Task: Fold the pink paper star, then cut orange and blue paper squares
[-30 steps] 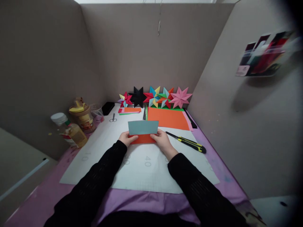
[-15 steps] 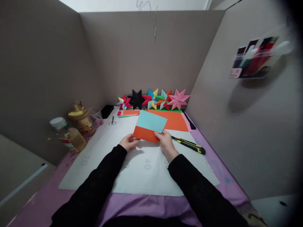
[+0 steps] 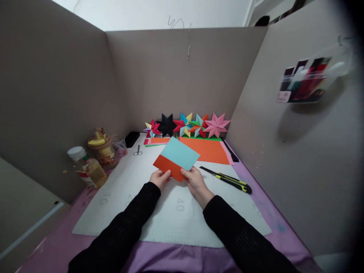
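Between my hands, a light blue paper [image 3: 180,153] and an orange paper [image 3: 167,167] are held together, tilted above the white sheet [image 3: 162,227]. The orange shows as a band along the edge nearest me. My left hand [image 3: 160,178] pinches the near edge, thumb on top. At the near right corner my right hand [image 3: 196,182] grips the papers, thumb on top and fingers underneath. A black and yellow utility knife [image 3: 231,181] lies right of my right hand, its narrow end pointing to the far left.
Folded paper stars [image 3: 217,125] stand along the back wall. Before them lie orange sheets [image 3: 207,149] and small scissors [image 3: 138,151]. At left are a bottle [image 3: 92,170], a jar [image 3: 102,153] and a clear plastic cup [image 3: 120,146]. A clear pouch [image 3: 305,81] hangs on the right wall.
The papers have turned, their orange edge now slanting down to the right. My left hand has shifted from the left corner to the near edge, closer to my right hand. The view has tilted upward.
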Motion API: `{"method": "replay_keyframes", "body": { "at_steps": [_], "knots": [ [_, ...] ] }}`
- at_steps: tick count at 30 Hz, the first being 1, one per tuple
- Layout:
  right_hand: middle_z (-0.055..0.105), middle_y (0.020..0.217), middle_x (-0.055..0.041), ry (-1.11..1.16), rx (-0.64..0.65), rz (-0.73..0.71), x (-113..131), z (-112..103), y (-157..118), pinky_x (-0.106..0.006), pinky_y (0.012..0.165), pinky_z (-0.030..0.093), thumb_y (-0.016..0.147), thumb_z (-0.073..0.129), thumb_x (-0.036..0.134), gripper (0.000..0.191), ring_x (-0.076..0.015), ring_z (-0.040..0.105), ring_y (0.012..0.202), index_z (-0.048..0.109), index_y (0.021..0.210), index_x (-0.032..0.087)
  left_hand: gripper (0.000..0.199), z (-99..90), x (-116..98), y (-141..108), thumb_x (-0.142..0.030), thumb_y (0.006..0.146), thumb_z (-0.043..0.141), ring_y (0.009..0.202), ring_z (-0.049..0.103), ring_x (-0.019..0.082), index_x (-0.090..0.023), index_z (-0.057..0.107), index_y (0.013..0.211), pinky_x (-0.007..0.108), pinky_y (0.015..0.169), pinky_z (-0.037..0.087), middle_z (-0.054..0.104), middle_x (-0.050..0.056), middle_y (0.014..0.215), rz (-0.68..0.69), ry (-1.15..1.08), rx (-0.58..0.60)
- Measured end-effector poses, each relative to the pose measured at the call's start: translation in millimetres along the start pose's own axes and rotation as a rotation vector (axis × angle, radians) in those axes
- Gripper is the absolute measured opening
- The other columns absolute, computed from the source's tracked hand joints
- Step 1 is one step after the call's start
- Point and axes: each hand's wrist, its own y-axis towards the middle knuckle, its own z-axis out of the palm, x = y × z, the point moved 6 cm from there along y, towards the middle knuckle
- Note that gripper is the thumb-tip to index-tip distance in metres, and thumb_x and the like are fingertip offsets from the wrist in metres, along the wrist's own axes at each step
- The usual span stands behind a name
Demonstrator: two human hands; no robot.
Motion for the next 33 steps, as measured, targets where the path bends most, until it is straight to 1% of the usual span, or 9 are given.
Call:
{"method": "replay_keyframes", "body": {
  "at_steps": [6,11,14,17,22,25,27,29,33],
  "knots": [
    [0.073,0.093,-0.008,0.011,0.036,0.002,-3.4,6.3,-3.9,-0.04,0.079,0.053,0.063,0.076,0.031,0.035,-0.0258,0.067,0.088,0.065,0.094,0.018,0.046,1.0,0.0,-2.0,-0.047,0.051,0.081,0.067,0.068,0.019,-0.011,0.07,0.079,0.027,0.061,0.051,0.075,0.009,0.08,0.014,-0.028,-0.057],
    [0.073,0.096,-0.008,-0.01,0.007,-0.018,-3.3,5.8,-3.2,-0.04,0.082,0.052,0.063,0.075,0.03,0.033,-0.0256,0.067,0.088,0.065,0.092,0.018,0.045,-0.9,-4.4,-3.9,-0.048,0.049,0.081,0.062,0.066,0.018,-0.01,0.069,0.072,0.027,0.057,0.049,0.073,0.009,0.07,0.029,-0.022,-0.098],
    [0.073,0.095,-0.0078,-0.039,-0.026,-0.033,-0.4,-0.1,-0.9,-0.04,0.082,0.052,0.063,0.075,0.029,0.033,-0.0254,0.067,0.087,0.066,0.092,0.017,0.044,-11.3,-14.9,-1.7,-0.052,0.052,0.078,0.066,0.067,0.019,-0.012,0.066,0.066,0.026,0.058,0.048,0.072,0.008,0.067,0.053,-0.034,-0.152],
    [0.074,0.092,-0.0079,-0.071,-0.048,-0.034,0.6,-6.4,1.2,-0.04,0.082,0.051,0.062,0.075,0.029,0.032,-0.0256,0.068,0.085,0.067,0.091,0.016,0.045,-24.2,-24.8,1.9,-0.054,0.053,0.076,0.072,0.068,0.02,-0.013,0.066,0.071,0.025,0.058,0.046,0.072,0.007,0.07,0.076,-0.05,-0.21],
    [0.074,0.09,-0.008,-0.102,-0.06,-0.029,-3.3,-11.2,3.1,-0.04,0.084,0.05,0.062,0.075,0.028,0.031,-0.0252,0.068,0.085,0.068,0.09,0.016,0.044,-37.9,-29.8,5.7,-0.051,0.054,0.075,0.074,0.068,0.02,-0.014,0.066,0.076,0.024,0.058,0.044,0.071,0.006,0.07,0.104,-0.039,-0.289],
    [0.074,0.092,-0.0078,-0.114,-0.079,-0.03,-2.8,-15.0,4.0,-0.04,0.085,0.05,0.062,0.076,0.028,0.031,-0.0247,0.067,0.085,0.068,0.09,0.016,0.045,-46.9,-32.7,8.0,-0.052,0.057,0.073,0.081,0.068,0.02,-0.014,0.065,0.081,0.023,0.06,0.044,0.072,0.007,0.078,0.112,-0.023,-0.324],
    [0.074,0.093,-0.0075,-0.13,-0.085,-0.025,-0.6,-18.2,4.7,-0.04,0.085,0.049,0.06,0.076,0.027,0.032,-0.0246,0.067,0.086,0.069,0.089,0.016,0.046,-51.2,-36.1,10.3,-0.053,0.057,0.072,0.084,0.067,0.02,-0.015,0.066,0.083,0.023,0.061,0.045,0.072,0.009,0.086,0.097,-0.003,-0.287],
    [0.074,0.092,-0.0078,-0.154,-0.077,-0.008,1.7,-20.5,5.1,-0.04,0.084,0.05,0.058,0.077,0.025,0.031,-0.0248,0.068,0.084,0.069,0.087,0.016,0.048,-51.4,-39.1,12.0,-0.054,0.057,0.073,0.085,0.067,0.02,-0.015,0.068,0.085,0.023,0.061,0.047,0.072,0.01,0.092,0.068,0.029,-0.195],
    [0.074,0.088,-0.0081,-0.194,-0.022,0.019,4.6,-19.5,4.8,-0.039,0.082,0.05,0.058,0.078,0.024,0.031,-0.0247,0.068,0.081,0.07,0.087,0.014,0.054,-39.8,-38.6,8.6,-0.052,0.051,0.079,0.07,0.066,0.018,-0.015,0.071,0.09,0.023,0.053,0.048,0.073,0.008,0.085,0.022,0.106,0.007]
  ]
}}
